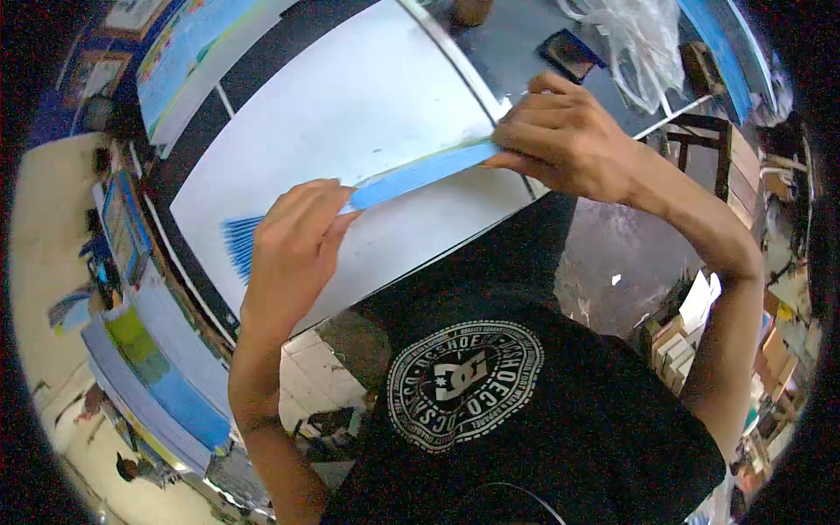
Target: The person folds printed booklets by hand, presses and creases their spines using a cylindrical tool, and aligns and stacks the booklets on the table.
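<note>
A stack of blue-edged paper sheets (424,177) stretches between my two hands, above a white board-like surface (350,114). My left hand (297,232) is closed round the stack near its left end, where the sheet edges fan apart. My right hand (564,136) grips the other end, fingers on top and thumb side beneath. The stack is tilted, its right end higher in the view. My palms and part of each end are hidden behind the fingers.
A dark phone-like object (570,55) and a crumpled clear plastic bag (643,48) lie at the upper right. A tall paper stack (162,376) stands at the left. Another pile (197,66) is at the upper left. Small boxes or blocks (678,354) sit at the right.
</note>
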{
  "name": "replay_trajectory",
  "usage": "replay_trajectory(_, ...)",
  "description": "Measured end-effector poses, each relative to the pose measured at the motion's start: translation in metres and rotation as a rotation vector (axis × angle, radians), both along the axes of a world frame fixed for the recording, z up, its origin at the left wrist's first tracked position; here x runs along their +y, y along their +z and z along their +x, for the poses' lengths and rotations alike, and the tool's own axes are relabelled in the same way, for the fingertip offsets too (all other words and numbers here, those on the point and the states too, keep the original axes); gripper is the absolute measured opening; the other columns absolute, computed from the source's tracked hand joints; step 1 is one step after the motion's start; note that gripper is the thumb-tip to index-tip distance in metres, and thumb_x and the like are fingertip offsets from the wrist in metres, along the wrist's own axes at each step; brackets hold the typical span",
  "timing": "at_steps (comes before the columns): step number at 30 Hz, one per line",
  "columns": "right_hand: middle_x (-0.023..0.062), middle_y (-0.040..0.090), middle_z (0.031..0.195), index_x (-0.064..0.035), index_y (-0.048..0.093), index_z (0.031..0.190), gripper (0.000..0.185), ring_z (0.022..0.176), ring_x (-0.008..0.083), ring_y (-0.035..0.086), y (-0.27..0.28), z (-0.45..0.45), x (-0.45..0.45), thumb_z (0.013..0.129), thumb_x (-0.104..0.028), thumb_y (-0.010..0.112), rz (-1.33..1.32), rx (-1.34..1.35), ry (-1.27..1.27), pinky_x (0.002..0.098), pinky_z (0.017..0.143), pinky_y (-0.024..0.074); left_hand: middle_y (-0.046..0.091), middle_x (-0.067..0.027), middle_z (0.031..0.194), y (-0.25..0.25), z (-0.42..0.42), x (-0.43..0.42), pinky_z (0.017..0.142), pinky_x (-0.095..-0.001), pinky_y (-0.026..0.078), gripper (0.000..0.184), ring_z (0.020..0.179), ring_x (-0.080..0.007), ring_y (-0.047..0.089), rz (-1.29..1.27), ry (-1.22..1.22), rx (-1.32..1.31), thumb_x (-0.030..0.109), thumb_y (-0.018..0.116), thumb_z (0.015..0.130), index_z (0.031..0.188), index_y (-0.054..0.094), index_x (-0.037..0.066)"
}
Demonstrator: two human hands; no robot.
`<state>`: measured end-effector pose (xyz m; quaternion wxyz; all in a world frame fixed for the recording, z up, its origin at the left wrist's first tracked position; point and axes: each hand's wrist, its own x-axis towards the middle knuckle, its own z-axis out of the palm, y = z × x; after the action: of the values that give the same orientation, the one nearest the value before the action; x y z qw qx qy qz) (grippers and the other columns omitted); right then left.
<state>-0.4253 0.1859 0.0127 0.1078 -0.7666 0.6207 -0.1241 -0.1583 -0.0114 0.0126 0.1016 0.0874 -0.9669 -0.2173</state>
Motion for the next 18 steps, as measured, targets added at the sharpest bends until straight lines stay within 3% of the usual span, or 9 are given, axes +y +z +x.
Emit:
replay_trajectory(3,0.0110,0.069,0.094,-0.0049,0.066,0.096,0.028,0.091,0.0271,0.067,-0.013,-0.002,-0.001,0.086,-0.031,0.072,-0.315,-0.146,0.001,0.0399,0.088,0.0460,0.068,-0.0164,0.101,0.002,0.000,-0.001,0.082,-0.0408,0.053,0.027,0.096,-0.0335,0.066,0.034,-0.005,-0.014,0.002,0.074,0.079,0.104,0.066,0.001)
replay_trajectory(4,0.0103,0.069,0.094,-0.0037,0.067,0.095,0.027,0.091,0.0275,0.067,-0.010,-0.005,0.002,0.085,-0.028,0.074,-0.261,-0.185,-0.079,0.0402,0.085,0.0481,0.068,-0.0164,0.101,0.002,0.001,-0.001,0.082,-0.0408,0.053,0.027,0.096,-0.0335,0.066,0.042,-0.013,-0.016,0.002,0.074,0.079,0.104,0.066,0.001)
replay_trajectory(7,0.0116,0.071,0.096,-0.0019,0.069,0.098,0.028,0.094,0.0288,0.067,-0.013,-0.004,0.013,0.077,-0.016,0.080,-0.192,-0.290,-0.011,0.0396,0.083,0.0499,0.068,-0.0165,0.101,0.002,0.000,0.000,0.081,-0.0409,0.054,0.027,0.096,-0.0337,0.066,0.050,-0.013,-0.013,0.002,0.074,0.079,0.104,0.066,0.001)
replay_trajectory(12,0.0131,0.070,0.094,-0.0010,0.071,0.096,0.022,0.089,0.0303,0.068,-0.023,-0.006,0.012,0.081,-0.014,0.077,-0.241,-0.403,-0.058,0.0398,0.079,0.0516,0.069,-0.0169,0.108,0.005,0.001,-0.002,0.086,-0.0402,0.054,0.024,0.099,-0.0337,0.067,0.064,-0.011,-0.046,0.002,0.070,0.084,0.108,0.066,0.000)
replay_trajectory(14,0.0134,0.070,0.092,-0.0022,0.071,0.096,0.020,0.086,0.0308,0.067,-0.021,-0.011,0.018,0.083,-0.016,0.076,-0.109,-0.557,-0.113,0.0409,0.076,0.0524,0.069,-0.0169,0.107,0.006,0.002,-0.002,0.086,-0.0405,0.054,0.024,0.099,-0.0337,0.067,0.066,-0.018,-0.043,0.001,0.070,0.084,0.107,0.066,0.000)
replay_trajectory(18,0.0142,0.070,0.090,-0.0031,0.072,0.096,0.016,0.083,0.0320,0.067,-0.027,-0.005,0.020,0.084,-0.013,0.075,-0.214,-0.517,-0.174,0.0400,0.075,0.0527,0.068,-0.0167,0.100,0.000,-0.002,-0.003,0.080,-0.0412,0.053,0.027,0.093,-0.0338,0.066,0.057,-0.015,0.021,0.001,0.074,0.078,0.104,0.065,0.000)
